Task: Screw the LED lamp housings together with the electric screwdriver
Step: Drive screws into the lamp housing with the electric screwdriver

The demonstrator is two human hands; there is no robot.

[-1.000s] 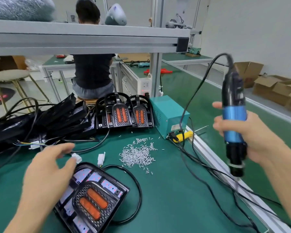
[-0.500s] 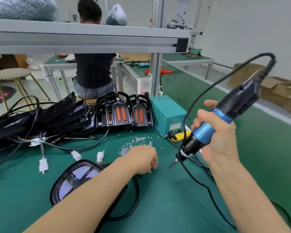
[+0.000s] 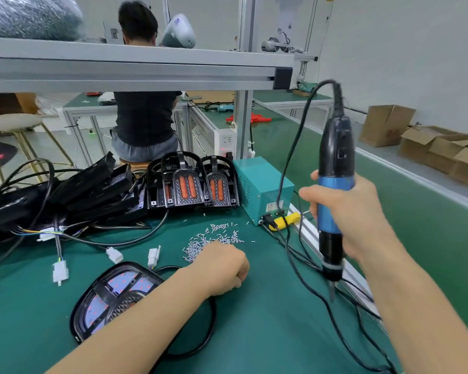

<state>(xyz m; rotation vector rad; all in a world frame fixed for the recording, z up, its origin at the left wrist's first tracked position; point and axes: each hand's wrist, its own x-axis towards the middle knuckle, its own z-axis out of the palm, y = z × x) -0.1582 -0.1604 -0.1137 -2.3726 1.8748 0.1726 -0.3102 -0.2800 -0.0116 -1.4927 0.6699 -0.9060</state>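
Green surface [image 3: 254,333] under a metal frame, with cardboard boxes far off past the right hand.

Left hand [image 3: 222,268] curled knuckles-up at the near edge of the little pile of screws [image 3: 214,240]; fingertips hidden, so cannot tell if a screw is pinched yet. Right hand [image 3: 343,211] wrapped tight round the blue grip of the electric screwdriver [image 3: 334,201], held upright, bit pointing down, just above the surface and off to the right of the left hand. Black cord looping up from its top and down to the teal power box [image 3: 257,190] behind the left hand.

Looks like the screw-picking step. Next, probably: lift one screw, set it in a hole of the lamp, then bring the bit down straight onto it.

LED lamp housing [image 3: 111,295] flat on the surface, just under the left forearm, partly hidden by it. Black rounded frame, shiny panels with red dots, black cable curling out beside it. More housings [image 3: 192,182] standing in a row beyond the screws.
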